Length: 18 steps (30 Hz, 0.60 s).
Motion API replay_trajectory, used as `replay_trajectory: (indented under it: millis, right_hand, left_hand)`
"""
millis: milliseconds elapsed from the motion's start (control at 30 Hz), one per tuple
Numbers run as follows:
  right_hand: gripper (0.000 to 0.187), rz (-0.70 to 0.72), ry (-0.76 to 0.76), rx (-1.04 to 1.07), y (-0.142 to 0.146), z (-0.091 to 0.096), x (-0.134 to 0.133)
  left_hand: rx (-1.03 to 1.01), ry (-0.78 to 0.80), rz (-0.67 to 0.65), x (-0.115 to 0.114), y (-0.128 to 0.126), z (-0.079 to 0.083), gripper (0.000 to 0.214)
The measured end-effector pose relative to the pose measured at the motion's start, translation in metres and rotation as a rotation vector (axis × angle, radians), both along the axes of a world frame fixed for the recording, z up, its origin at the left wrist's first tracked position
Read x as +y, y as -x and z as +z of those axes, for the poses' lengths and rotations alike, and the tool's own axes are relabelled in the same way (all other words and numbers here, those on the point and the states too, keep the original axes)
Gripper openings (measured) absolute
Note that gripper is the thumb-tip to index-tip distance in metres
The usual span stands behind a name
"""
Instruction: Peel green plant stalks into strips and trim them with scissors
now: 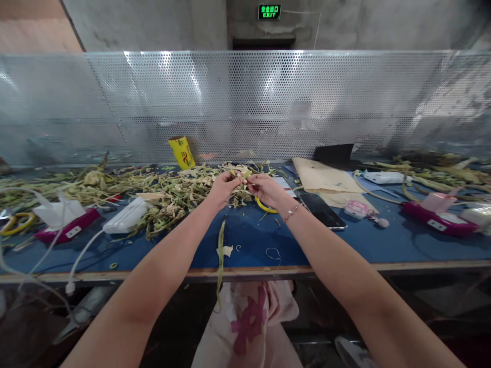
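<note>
Out over the blue table, my left hand [223,189] and my right hand [267,188] meet with fingertips closed in a pinch. Between them is a small greenish piece of plant [243,177], its kind too small to make out. Just behind and to the left lies a long heap of dried, curled green leaves [184,190]. A yellow ring-shaped handle [267,207] rests below my right hand. One long, limp leaf strip [221,245] hangs over the front table edge, beside a pale scrap [227,251].
A perforated metal screen [215,97] closes the back. A yellow tube [181,152] leans there. Right are brown paper [326,176], a black phone [322,210], a pink case [356,208] and a magenta power strip [441,220]. Left, a white power strip [126,215] trails cables.
</note>
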State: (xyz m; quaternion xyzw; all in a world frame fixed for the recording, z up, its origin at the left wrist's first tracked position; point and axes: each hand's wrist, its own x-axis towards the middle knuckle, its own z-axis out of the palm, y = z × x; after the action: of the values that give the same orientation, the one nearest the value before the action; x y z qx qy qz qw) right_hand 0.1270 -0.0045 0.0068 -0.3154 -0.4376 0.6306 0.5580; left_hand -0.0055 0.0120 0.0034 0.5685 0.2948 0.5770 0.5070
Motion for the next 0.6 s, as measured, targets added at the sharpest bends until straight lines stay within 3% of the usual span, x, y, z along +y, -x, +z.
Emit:
replay_trajectory:
  millis: [233, 467, 600]
  right_hand:
    - [0.014, -0.196, -0.273, -0.243, 0.004, -0.010, 0.006]
    - [0.005, -0.544, -0.807, -0.772, 0.000, -0.011, 0.004]
    - [0.008, -0.622, -0.856, -0.848, 0.002, -0.010, 0.001]
  left_hand:
    - [-0.074, 0.103, 0.074, 0.003, 0.000, 0.003, 0.018]
    - [-0.033, 0.042, 0.064, 0.005, -0.001, -0.004, 0.020]
    - [0.002, -0.043, 0.065, 0.007, -0.002, -0.009, 0.021]
